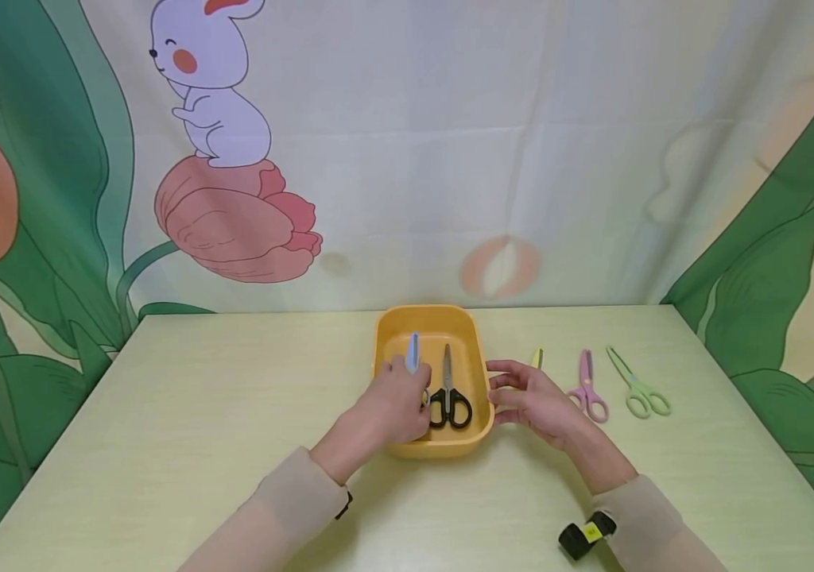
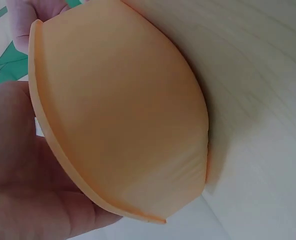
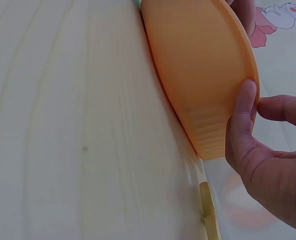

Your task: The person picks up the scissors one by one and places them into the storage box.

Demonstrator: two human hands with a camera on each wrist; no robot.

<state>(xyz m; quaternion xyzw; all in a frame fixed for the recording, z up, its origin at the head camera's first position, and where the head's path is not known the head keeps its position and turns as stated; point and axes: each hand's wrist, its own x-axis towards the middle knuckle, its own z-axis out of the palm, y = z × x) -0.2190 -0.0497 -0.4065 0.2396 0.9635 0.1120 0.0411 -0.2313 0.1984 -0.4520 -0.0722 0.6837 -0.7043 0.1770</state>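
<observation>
Backdrop [image 1: 393, 159]: pale printed cloth with rabbit, tulips and green leaves, behind the whole scene. Surface [image 1: 235, 381]: light, wood-grained, below the backdrop. Tray [image 1: 443, 450]: yellow-orange, round-cornered, sits on the surface near its far edge. Sleeves [image 1: 271, 508]: beige, on both arms.

Left hand [image 1: 398, 401]: over the tray's left side, fingers curled round the blue scissors; in the left wrist view the rim hides the fingertips. Right hand [image 1: 532, 401]: at the tray's right side, fingers parted and lightly bent, fingertips touching the rim and outer wall.

Green scissors [image 1: 633, 383]: on the surface, furthest right, tips angled up-left. Black scissors [image 1: 447, 383]: lying inside the tray, just right of the left hand, blades pointing away. Pink scissors [image 1: 585, 376]: on the surface between the right hand and the green scissors. Blue scissors [image 1: 413, 353]: within the tray's outline, blade end pointing away; handles mostly covered. Yellow item [image 1: 537, 357]: on the surface behind the right hand, largely hidden; kind uncertain.
</observation>
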